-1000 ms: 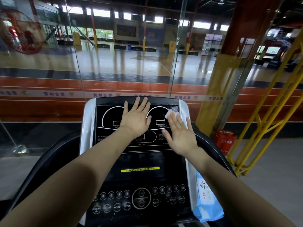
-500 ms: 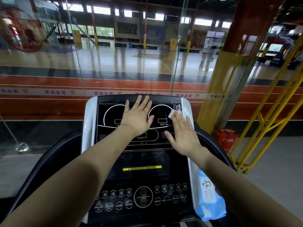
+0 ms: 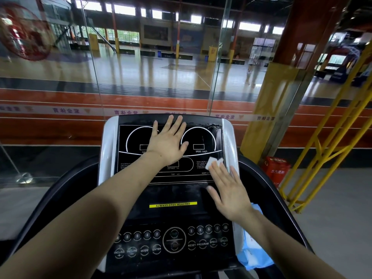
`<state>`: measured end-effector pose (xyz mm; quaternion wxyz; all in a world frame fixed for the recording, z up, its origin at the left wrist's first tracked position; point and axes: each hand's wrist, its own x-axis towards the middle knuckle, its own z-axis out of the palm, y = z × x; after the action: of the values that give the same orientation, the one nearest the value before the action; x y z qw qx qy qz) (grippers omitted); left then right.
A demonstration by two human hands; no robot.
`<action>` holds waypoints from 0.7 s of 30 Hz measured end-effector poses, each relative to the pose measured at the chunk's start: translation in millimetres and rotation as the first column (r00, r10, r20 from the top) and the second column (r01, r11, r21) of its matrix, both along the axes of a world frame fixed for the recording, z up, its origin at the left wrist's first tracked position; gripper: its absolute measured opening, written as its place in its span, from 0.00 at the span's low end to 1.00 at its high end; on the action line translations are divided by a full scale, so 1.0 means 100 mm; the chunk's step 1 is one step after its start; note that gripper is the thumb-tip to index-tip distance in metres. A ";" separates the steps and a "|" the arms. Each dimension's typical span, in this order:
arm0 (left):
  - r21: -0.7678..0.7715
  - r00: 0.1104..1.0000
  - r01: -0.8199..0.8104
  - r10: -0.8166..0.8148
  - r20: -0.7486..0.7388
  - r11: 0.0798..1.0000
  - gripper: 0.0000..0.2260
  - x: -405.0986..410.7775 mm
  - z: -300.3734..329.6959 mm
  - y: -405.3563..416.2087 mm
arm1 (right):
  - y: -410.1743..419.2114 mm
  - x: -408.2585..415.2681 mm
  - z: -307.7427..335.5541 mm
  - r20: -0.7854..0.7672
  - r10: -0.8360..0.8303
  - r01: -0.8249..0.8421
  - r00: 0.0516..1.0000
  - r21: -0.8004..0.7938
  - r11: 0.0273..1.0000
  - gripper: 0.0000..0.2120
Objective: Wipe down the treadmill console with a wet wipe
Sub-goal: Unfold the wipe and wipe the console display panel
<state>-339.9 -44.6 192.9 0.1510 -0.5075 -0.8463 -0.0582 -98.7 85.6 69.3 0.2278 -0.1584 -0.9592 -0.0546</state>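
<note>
The black treadmill console (image 3: 171, 196) with silver side trim fills the lower middle of the head view. My left hand (image 3: 168, 140) lies flat with spread fingers on the upper display panel, between the two white dial outlines. My right hand (image 3: 228, 191) presses flat on the right side of the console. A small white wet wipe (image 3: 213, 162) sticks out from under its fingertips, near the right silver trim. A wet streak shows at the panel's upper right corner.
A blue pack of wipes (image 3: 254, 252) sits in the right side tray. Button rows run along the console's bottom. Glass panels stand ahead, a yellow railing (image 3: 330, 150) and a red box (image 3: 276, 168) to the right.
My right hand has slid the wipe down the panel's right side, from the top right corner to mid-height. My left hand has stayed on the upper display.
</note>
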 end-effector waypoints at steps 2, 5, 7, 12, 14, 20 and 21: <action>-0.028 1.000 0.013 -0.013 -0.006 1.000 0.30 0.01 0.01 -0.03 | -0.11 0.13 -0.14 0.009 -0.009 0.009 1.000 -0.009 1.000 0.31; -0.029 0.999 0.031 -0.032 -0.041 0.999 0.30 0.04 -0.04 -0.13 | -0.15 0.19 -0.14 0.067 -0.015 0.015 0.998 0.003 1.000 0.31; -0.014 0.997 0.026 -0.027 -0.065 1.000 0.29 0.05 -0.09 -0.19 | -0.04 0.09 0.03 0.120 -0.032 0.030 0.992 0.023 0.999 0.31; 0.063 0.998 0.033 -0.029 -0.063 0.997 0.28 0.08 -0.15 -0.26 | 0.29 -0.63 0.86 0.105 -0.126 0.131 0.986 -0.043 0.990 0.34; 0.086 0.996 0.054 -0.048 -0.075 0.995 0.28 0.10 -0.18 -0.29 | 0.29 -0.74 0.92 0.109 -0.120 0.124 0.987 -0.032 0.992 0.34; 0.116 0.995 0.087 -0.080 -0.060 0.989 0.27 0.18 -0.32 -0.39 | -0.15 -0.12 0.15 0.136 -0.008 0.013 0.991 -0.035 0.999 0.30; 0.117 0.996 0.081 -0.075 -0.055 0.990 0.27 0.20 -0.35 -0.40 | -0.22 -0.02 0.04 0.150 0.003 0.002 0.989 -0.037 0.999 0.30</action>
<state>-320.0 -84.3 157.7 0.1998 -0.5316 -0.8168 -0.1019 -101.2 63.2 73.5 0.1521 -0.1577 -0.9745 -0.0486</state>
